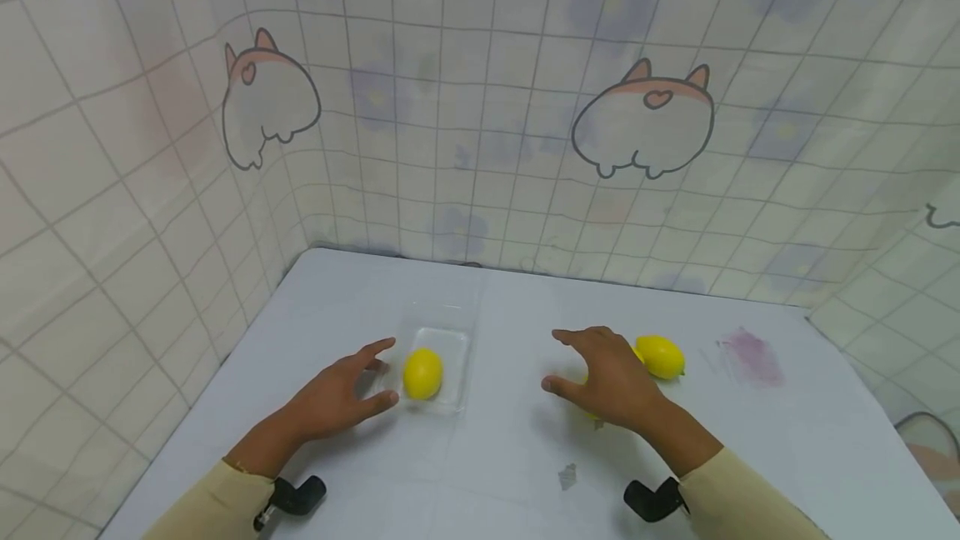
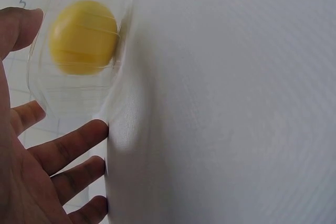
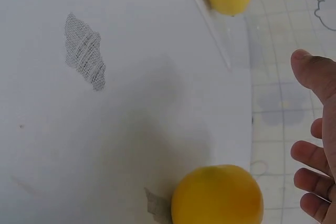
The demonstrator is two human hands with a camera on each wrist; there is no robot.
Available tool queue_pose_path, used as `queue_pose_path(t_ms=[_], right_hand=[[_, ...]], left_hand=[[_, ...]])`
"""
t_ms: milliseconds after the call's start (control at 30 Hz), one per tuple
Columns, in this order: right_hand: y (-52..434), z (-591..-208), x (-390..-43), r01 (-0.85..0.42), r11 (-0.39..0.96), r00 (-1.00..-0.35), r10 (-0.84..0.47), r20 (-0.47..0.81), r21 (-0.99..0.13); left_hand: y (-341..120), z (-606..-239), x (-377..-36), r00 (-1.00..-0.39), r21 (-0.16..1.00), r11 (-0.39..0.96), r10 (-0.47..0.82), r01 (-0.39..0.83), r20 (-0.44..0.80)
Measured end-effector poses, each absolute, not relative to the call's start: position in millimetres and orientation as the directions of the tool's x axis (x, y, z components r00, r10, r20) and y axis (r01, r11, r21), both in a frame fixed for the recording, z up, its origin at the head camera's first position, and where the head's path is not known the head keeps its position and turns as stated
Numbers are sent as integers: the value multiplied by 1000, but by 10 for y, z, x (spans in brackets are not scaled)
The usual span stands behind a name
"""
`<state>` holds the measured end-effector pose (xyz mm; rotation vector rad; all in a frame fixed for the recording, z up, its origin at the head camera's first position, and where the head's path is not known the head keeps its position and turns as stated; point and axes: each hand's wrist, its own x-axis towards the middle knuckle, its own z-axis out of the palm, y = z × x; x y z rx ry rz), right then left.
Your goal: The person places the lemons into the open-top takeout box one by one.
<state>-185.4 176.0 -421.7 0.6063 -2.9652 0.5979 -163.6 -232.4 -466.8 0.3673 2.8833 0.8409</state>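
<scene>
Both hands are unloaded. The left hand (image 1: 333,398) is spread wide at the near left side of a clear container (image 1: 444,339), thumb and fingers parted; whether a fingertip touches the wall cannot be told. One yellow fruit (image 1: 423,374), lemon-like, lies inside that container, toward its near left part. The right hand (image 1: 607,377) is likewise wide, thumb and fingers parted and gripping nothing, above the surface (image 1: 510,448) well to the right of the container. A second fruit (image 3: 217,195) lies on the surface, largely hidden below the right hand in the head view, with a grey scrap (image 3: 158,206) beside it. A third fruit (image 1: 662,357) lies just beyond the right hand; a sliver of yellow at its left is too covered to identify. Assessment: the work appears to stand between grips, with one fruit contained and others outside. The next move would likely call for the right hand to lower and close round the second fruit, the left steadying the light container.
</scene>
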Motion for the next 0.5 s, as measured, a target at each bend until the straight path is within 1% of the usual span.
queue_pose_path(t_ms=[500], right_hand=[[2074,-4296,-1701,-338,865,-941,-314,126,-370]], left_hand=[[-2329,-4685,-1646,-963,543,816,266,200,-45]])
